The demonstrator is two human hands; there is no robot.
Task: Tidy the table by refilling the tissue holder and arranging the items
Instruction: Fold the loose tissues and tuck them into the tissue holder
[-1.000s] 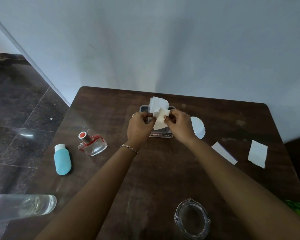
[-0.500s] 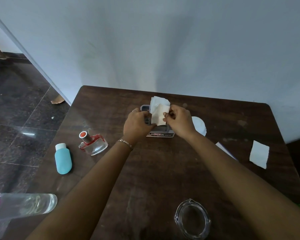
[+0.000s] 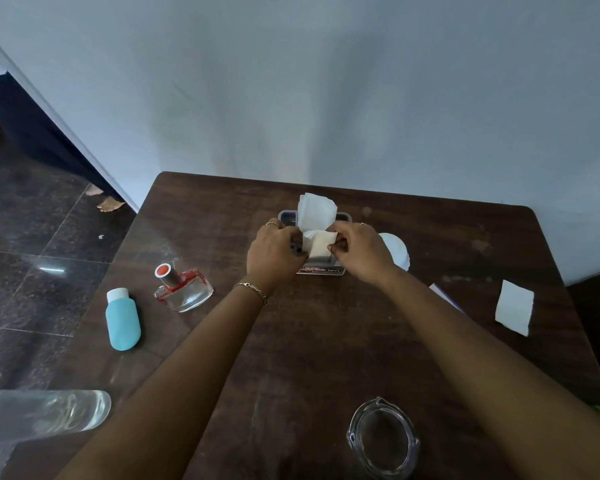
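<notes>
A grey tissue holder [image 3: 344, 216] stands at the back middle of the dark wooden table [image 3: 309, 341], with a white tissue [image 3: 315, 209] sticking up out of it. My left hand [image 3: 274, 254] and my right hand [image 3: 361, 251] meet just in front of the holder. Both pinch a small folded tissue [image 3: 321, 244] between their fingertips, low against the upright tissue. Much of the holder is hidden behind my hands. A loose folded tissue [image 3: 514, 306] lies flat near the table's right edge.
On the left lie a light blue bottle [image 3: 122, 320] and a perfume bottle with a red cap [image 3: 182, 289]. A clear bottle [image 3: 45, 415] overhangs the front left corner. A glass dish [image 3: 383, 439] sits near the front. A white lid [image 3: 395, 249] rests behind my right hand. A person's bare feet [image 3: 106, 200] stand on the dark floor.
Both hands have kept hold of the small folded tissue and shifted it slightly at the holder's opening. Someone's feet have come into view on the floor at the left.
</notes>
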